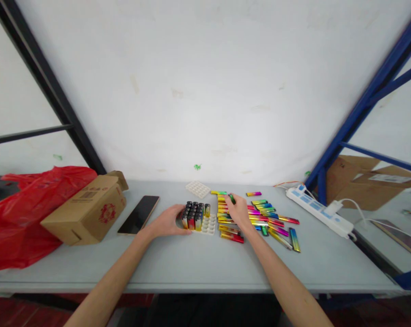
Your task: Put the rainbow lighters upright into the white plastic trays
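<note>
A white tray (209, 225) with round hollows lies on the table. Several upright lighters (192, 216) with black tops fill its left part, and a gold one (207, 210) stands a little apart from them. My left hand (167, 221) curves round the tray's left end, thumb at the near side and fingers behind the lighters. Over the pile of shiny coloured lighters (260, 219), my right hand (238, 210) is closed on a lighter (232, 198) whose green and dark end shows. The rest of that lighter is hidden by the fingers.
A second white tray (197, 189) lies near the wall. To the left are a phone (139, 215), a cardboard box (86, 209) and a red plastic bag (28, 222). At the right, a white power strip (318, 211) runs beside a blue metal frame (348, 122).
</note>
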The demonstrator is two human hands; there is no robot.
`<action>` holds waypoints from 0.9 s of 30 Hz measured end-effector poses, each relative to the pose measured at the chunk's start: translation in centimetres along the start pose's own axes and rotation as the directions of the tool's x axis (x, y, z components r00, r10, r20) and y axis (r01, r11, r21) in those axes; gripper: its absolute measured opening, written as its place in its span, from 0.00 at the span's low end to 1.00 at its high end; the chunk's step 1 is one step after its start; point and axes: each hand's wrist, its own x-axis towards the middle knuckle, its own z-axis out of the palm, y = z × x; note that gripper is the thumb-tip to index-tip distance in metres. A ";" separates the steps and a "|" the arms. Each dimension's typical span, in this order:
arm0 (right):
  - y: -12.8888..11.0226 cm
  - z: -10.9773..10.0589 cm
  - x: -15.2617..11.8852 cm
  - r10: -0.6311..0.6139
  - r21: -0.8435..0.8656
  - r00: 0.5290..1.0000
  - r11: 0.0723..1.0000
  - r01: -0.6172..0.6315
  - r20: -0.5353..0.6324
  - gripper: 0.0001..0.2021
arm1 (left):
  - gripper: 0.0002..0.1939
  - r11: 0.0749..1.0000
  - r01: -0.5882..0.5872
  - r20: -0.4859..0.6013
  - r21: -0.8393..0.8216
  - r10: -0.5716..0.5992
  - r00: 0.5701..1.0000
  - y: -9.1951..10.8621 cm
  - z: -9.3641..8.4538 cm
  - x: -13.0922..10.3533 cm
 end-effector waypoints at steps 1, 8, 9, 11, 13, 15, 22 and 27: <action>0.1 0.0 0.0 -0.009 -0.005 1.000 1.000 0.009 0.003 0.24 | 0.39 1.000 0.005 -0.003 0.000 -0.005 1.000 0.0 0.1 -0.1; -0.9 -0.9 -1.0 -0.108 0.133 0.953 0.988 0.072 0.283 0.19 | 0.36 1.000 -0.002 0.024 0.001 0.002 1.000 0.5 0.0 -0.1; -1.1 -1.0 -1.2 -0.149 0.136 0.943 0.984 0.113 0.298 0.19 | 0.36 1.000 -0.010 0.033 -0.001 0.010 0.999 0.6 -0.1 -0.1; -1.4 -1.1 -1.5 -0.221 0.066 0.929 0.975 0.211 0.297 0.21 | 0.35 1.000 -0.020 0.029 0.001 0.020 0.999 0.7 -0.1 -0.1; -1.5 -1.2 -1.8 -0.235 -0.032 0.915 0.965 0.259 0.329 0.24 | 0.35 1.000 -0.027 0.024 0.008 0.027 0.999 0.7 -0.1 -0.1; -1.4 -1.1 -2.0 -0.201 -0.071 0.902 0.967 0.246 0.383 0.25 | 0.35 0.999 -0.027 0.028 0.019 0.027 0.999 0.7 -0.1 -0.1; -0.1 0.0 -2.2 -0.246 -0.198 0.844 0.905 0.376 0.477 0.22 | 0.36 1.000 -0.005 0.036 0.028 0.004 0.999 0.7 -0.2 0.1; -0.2 1.1 -2.6 -0.347 -0.313 0.804 0.789 0.529 0.483 0.19 | 0.37 0.999 0.004 0.046 0.036 -0.006 0.999 0.7 -0.3 0.3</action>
